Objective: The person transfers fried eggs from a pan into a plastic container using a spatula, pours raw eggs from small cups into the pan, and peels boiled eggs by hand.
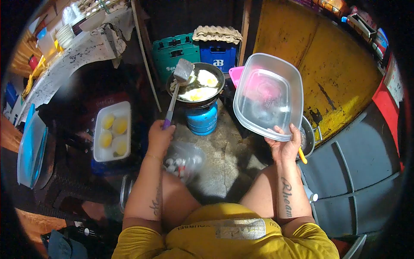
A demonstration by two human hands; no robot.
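My left hand (160,137) is closed round the purple handle of a metal spatula (173,103). The spatula's wide blade (183,71) is over the left side of a frying pan (221,91), where fried eggs (199,93) lie in oil. My right hand (284,144) grips the near rim of a clear plastic container (268,97), tilted so its inside faces me. Nothing shows inside it except a pink tint, perhaps from the pink item (235,74) behind. Under the pan is a blue gas cylinder (202,118).
At left, a white tray (99,152) holds several round yellow-and-white pieces, seemingly eggs. A plastic bag (189,159) with white items lies on the floor. Green (174,54) and blue (223,62) crates stand behind the pan, egg cartons (217,33) on top. A pot (308,138) sits at right.
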